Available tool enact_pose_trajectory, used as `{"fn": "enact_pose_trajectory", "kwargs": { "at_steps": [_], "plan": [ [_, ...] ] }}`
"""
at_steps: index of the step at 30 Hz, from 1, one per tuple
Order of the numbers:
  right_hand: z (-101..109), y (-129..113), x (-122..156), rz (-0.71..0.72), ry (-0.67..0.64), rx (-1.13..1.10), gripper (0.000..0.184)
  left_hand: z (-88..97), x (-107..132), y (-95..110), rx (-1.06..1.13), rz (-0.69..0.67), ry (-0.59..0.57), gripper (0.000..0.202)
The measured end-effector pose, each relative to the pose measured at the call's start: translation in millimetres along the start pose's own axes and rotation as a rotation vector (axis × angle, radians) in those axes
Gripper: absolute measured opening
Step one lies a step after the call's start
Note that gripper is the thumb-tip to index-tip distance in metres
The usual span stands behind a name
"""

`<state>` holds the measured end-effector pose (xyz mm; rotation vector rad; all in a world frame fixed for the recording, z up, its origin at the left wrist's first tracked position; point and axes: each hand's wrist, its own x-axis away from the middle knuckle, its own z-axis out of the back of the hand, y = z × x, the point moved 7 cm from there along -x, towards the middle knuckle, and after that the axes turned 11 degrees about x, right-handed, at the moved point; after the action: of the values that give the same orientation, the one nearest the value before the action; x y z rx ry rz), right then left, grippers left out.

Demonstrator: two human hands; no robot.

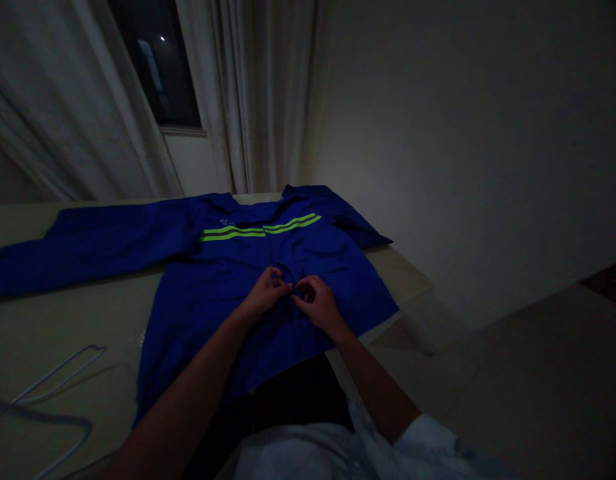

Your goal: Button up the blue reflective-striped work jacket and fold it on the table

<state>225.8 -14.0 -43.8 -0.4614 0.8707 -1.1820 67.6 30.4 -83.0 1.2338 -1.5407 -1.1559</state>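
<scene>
A blue work jacket (208, 267) with two bright green stripes across the chest lies spread flat on a pale table (48, 333), one sleeve stretched out to the left. My left hand (265, 293) and my right hand (315, 303) meet at the middle of the jacket's front, fingers curled and pinching the fabric along the front opening. What sits exactly between the fingertips is too dark to make out.
A white wire hanger (43, 393) lies on the table at the near left. Curtains (248, 100) and a dark window (158, 60) stand behind the table. The table's right corner (423, 283) ends beside bare floor and a plain wall.
</scene>
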Motion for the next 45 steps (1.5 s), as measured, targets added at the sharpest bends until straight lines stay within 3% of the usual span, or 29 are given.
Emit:
{"fn": "enact_pose_trajectory", "kwargs": {
  "at_steps": [5, 12, 18, 21, 24, 27, 30, 32, 35, 37, 40, 42, 45],
  "plan": [
    [-0.6, -2.1, -0.5, 0.04, -0.017, 0.001, 0.015, 0.6, -1.9, -4.7, 0.074, 0.026, 0.041, 0.058],
    [-2.2, -5.7, 0.3, 0.077, -0.056, 0.023, 0.017, -0.7, 0.2, -1.3, -0.02, 0.005, 0.011, 0.041],
    [-3.1, -6.8, 2.5, 0.04, 0.03, 0.22, 0.009, -9.3, 12.3, 21.3, -0.44, -0.227, -0.03, 0.021],
    [0.5, -9.6, 2.1, 0.046, 0.074, 0.231, 0.006, -21.8, 29.0, 41.1, -0.765, -0.466, 0.005, 0.022],
    [28.1, -3.3, 4.1, 0.019, 0.208, 0.177, 0.015, -36.9, 46.4, 49.8, -1.049, -0.632, -0.044, 0.03],
    [75.5, 23.4, 11.9, -0.049, 0.33, 0.28, 0.026, -41.0, 54.0, 36.6, -1.251, -0.483, -0.209, 0.029],
    [124.8, 63.6, 24.8, -0.18, 0.394, 0.609, 0.042, -36.7, 65.3, 29.3, -1.313, -0.352, -0.204, 0.034],
    [145.9, 86.1, 32.1, -0.255, 0.355, 0.798, 0.051, -45.3, 79.7, 29.4, -1.276, -0.428, -0.237, 0.04],
    [156.5, 102.7, 33.4, -0.305, 0.191, 0.903, 0.049, -64.1, 103.2, 24.4, -1.221, -0.535, -0.37, 0.044],
    [154.5, 106.3, 23.7, -0.311, 0.038, 0.827, 0.042, -66.2, 111.3, 20.8, -1.229, -0.51, -0.371, 0.039],
    [151.6, 110.8, -11.8, -0.283, -0.146, 0.555, 0.035, -53.3, 115.8, 21.0, -1.264, -0.453, -0.255, 0.035],
    [164.8, 120.1, -50.3, -0.301, -0.06, 0.365, 0.035, -47.7, 121.6, 17.7, -1.28, -0.497, -0.282, 0.042],
    [190.6, 152.4, -111.9, -0.434, 0.223, 0.004, 0.037, -50.4, 136.9, 0.3, -1.33, -0.687, -0.453, 0.083]
  ]
}}
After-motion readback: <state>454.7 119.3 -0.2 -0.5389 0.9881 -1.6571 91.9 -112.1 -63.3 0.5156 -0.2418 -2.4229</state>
